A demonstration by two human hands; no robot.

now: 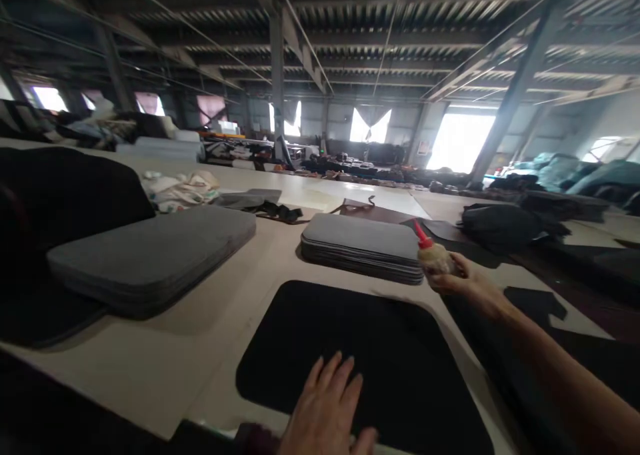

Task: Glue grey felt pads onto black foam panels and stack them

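A black rounded panel (pixel 370 355) lies flat on the pale table (pixel 200 368) in front of me. My left hand (pixel 330 408) rests over its near edge, fingers spread, with nothing held. To the right, my right hand (pixel 463 281) is wrapped round a small bottle (pixel 436 260) with a red pointed nozzle, tilted up and to the left. The bottle is beside the right end of a stack of grey rounded sheets (pixel 363 241), beyond the black panel. Whether bottle and stack touch, I cannot tell.
A second grey stack (pixel 155 255) sits at the left, beside a large black item (pixel 65 195). White cloth (pixel 183 189) and dark straps (pixel 280 211) lie farther back. Dark material (pixel 500 225) and scraps cover the right side. The table's near edge runs along the lower left.
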